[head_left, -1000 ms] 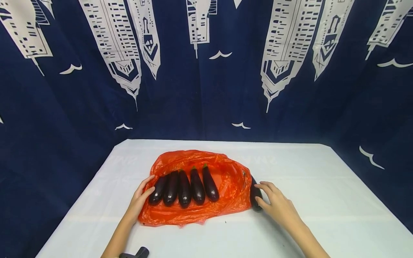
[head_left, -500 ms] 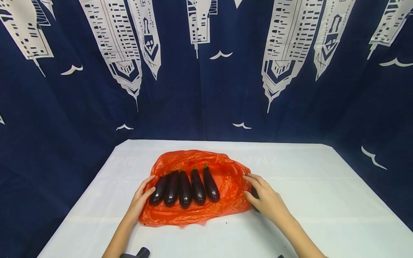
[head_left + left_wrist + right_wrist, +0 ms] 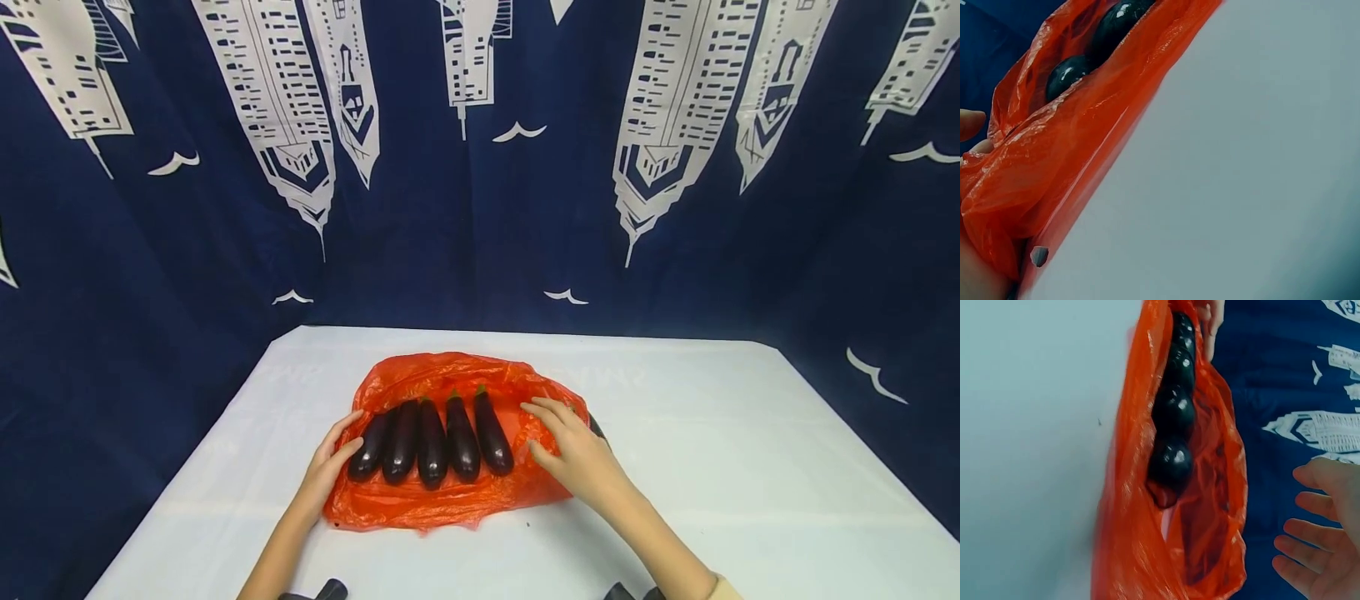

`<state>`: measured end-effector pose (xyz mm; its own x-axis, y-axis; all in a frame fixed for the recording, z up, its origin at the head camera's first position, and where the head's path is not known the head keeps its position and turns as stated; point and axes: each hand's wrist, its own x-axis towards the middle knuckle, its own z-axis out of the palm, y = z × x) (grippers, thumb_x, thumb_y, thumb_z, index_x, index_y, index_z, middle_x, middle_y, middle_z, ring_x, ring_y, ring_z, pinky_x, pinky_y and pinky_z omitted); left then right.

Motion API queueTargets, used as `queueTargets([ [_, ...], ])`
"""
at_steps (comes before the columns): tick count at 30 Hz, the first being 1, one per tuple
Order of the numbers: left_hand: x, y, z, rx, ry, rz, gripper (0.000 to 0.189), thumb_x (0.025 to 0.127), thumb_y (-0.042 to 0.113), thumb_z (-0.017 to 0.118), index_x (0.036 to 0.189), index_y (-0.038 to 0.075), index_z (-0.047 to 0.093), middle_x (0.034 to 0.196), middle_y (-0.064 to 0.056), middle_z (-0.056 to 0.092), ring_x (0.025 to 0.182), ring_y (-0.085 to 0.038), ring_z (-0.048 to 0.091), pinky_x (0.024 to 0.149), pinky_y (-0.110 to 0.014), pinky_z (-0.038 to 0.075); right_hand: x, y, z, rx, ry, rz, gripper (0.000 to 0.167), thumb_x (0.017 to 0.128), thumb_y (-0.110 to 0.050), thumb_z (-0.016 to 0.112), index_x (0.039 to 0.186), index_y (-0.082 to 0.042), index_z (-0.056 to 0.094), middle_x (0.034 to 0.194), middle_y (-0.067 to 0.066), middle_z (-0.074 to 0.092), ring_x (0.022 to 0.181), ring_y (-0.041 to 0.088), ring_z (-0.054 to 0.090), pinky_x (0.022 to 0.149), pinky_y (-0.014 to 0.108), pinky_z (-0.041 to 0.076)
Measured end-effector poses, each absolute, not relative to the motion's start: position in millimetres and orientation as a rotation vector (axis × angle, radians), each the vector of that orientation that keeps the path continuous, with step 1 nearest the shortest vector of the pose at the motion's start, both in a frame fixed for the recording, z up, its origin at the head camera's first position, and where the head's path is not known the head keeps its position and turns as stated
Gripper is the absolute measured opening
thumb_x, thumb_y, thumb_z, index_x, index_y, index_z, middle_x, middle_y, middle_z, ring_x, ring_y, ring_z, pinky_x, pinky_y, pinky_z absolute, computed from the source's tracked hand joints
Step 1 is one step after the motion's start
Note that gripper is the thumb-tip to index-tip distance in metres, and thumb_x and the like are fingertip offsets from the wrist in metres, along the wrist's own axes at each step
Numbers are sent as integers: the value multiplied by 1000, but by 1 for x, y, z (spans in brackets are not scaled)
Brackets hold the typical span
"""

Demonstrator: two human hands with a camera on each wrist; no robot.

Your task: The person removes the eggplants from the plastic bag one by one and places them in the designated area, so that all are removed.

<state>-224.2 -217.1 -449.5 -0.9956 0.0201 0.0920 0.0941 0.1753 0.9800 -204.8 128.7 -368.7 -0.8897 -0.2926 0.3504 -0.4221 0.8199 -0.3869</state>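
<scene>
An orange-red plastic bag [image 3: 450, 507] lies on the white table with its mouth spread wide. Several dark purple eggplants [image 3: 432, 450] with green stem ends are lined up inside it. At the bag's left end, my left hand [image 3: 322, 475] holds the edge of the plastic between thumb and fingers, beside the leftmost eggplant. My right hand [image 3: 577, 454] is over the bag's right end, fingers spread and nothing in them. Another eggplant [image 3: 597, 427] lies just outside the bag on the right, mostly hidden by this hand. The right wrist view shows the right hand [image 3: 1322, 531] with its fingers apart.
The white table [image 3: 712, 433] extends on both sides of the bag. Behind it hangs a dark blue cloth [image 3: 472, 225] printed with white buildings and birds. A small dark speck [image 3: 528, 524] lies in front of the bag. Dark wrist-worn devices [image 3: 330, 590] show at the bottom edge.
My right hand has left the eggplant outside the bag and moved left over the bag's right end. My left hand and the eggplants in the bag stay in place.
</scene>
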Motion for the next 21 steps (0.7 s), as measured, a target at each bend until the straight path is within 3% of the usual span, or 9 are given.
queueTargets([
  [6, -221, -217, -449, -106, -2366, -1974, 45, 94, 22, 45, 138, 17, 34, 148, -9, 27, 132, -24, 23, 110, -55, 16, -206, 114, -373, 608, -2752, 689, 47, 83, -26, 64, 128, -20, 51, 131, 2, 49, 118, 22, 50, 85, 45, 50],
  [15, -219, -216, -450, -104, -2369, -1983, 45, 94, 22, 44, 138, 17, 34, 148, -8, 26, 132, -22, 23, 110, -55, 15, -209, 108, -379, 621, -2738, 747, 46, 83, -26, 64, 127, -19, 52, 131, 1, 49, 119, 23, 50, 87, 48, 49],
  [21, -221, -215, -450, -100, -2364, -1988, 46, 94, 23, 44, 138, 17, 34, 148, -7, 26, 130, -21, 23, 110, -56, 15, -211, 109, -383, 613, -2755, 740, 47, 84, -27, 63, 128, -19, 52, 133, 1, 48, 120, 23, 48, 90, 43, 48],
])
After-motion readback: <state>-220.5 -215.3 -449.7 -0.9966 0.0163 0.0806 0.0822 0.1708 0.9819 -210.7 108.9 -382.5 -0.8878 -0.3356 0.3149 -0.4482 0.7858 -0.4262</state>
